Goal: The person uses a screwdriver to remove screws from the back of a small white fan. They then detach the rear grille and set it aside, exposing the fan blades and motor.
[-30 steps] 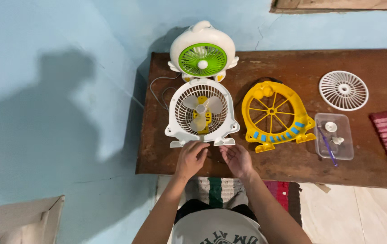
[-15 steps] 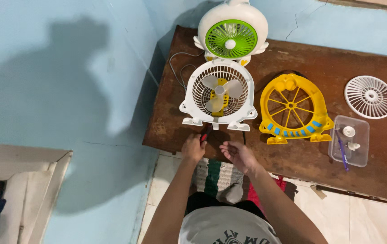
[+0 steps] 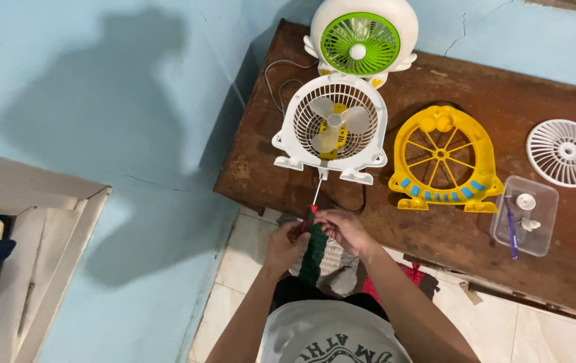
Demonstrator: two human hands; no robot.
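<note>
My left hand (image 3: 284,247) and my right hand (image 3: 341,228) meet at the near edge of the brown wooden table (image 3: 436,228), both on a red-handled screwdriver (image 3: 311,210). Its metal shaft points up toward the foot of a white fan body (image 3: 331,131) with pale blades lying flat on the table. Behind that stands a white fan with a green grille (image 3: 360,42).
A yellow fan housing with blue marks (image 3: 444,160) lies right of the white fan. Farther right are a round white grille (image 3: 565,152) and a clear plastic box (image 3: 526,216) holding small parts and a purple tool. A black cable (image 3: 362,199) runs near my hands. A striped rug (image 3: 321,259) lies below.
My hands drew back from the fan's foot to the table edge and the left one picked up the screwdriver; now both hold it. The camera shifted left and down.
</note>
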